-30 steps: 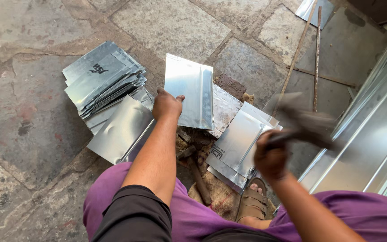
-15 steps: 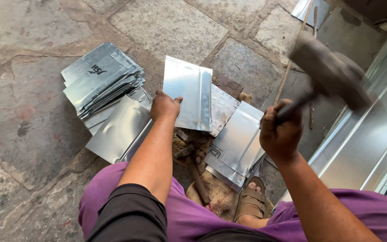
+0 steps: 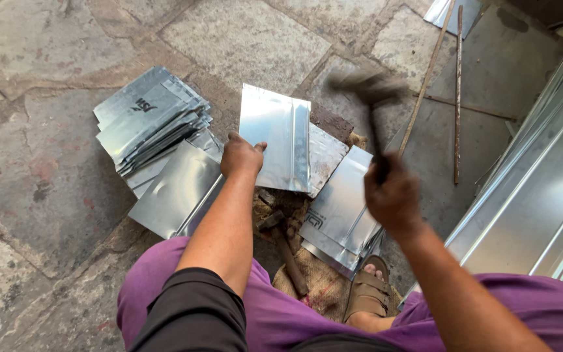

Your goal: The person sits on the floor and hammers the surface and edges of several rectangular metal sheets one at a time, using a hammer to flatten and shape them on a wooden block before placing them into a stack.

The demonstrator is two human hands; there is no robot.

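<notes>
My left hand (image 3: pixel 240 155) presses on the near left edge of a shiny folded metal sheet (image 3: pixel 276 135) that lies on a dark block. My right hand (image 3: pixel 393 197) grips the handle of a hammer (image 3: pixel 367 87), whose blurred head is over the sheet's right side, above the stone floor. Between my knees lie a second hammer-like tool (image 3: pixel 285 251) and sacking.
A stack of cut metal sheets (image 3: pixel 144 120) lies at the left, a loose sheet (image 3: pixel 174 189) below it, more sheets (image 3: pixel 341 208) by my sandalled foot (image 3: pixel 367 296). Long metal channels (image 3: pixel 535 189) run along the right. Two thin rods (image 3: pixel 457 98) lie on the floor.
The hammer swung from raised at the right down and left toward the sheet. My right hand followed it inward. My left hand stayed on the sheet.
</notes>
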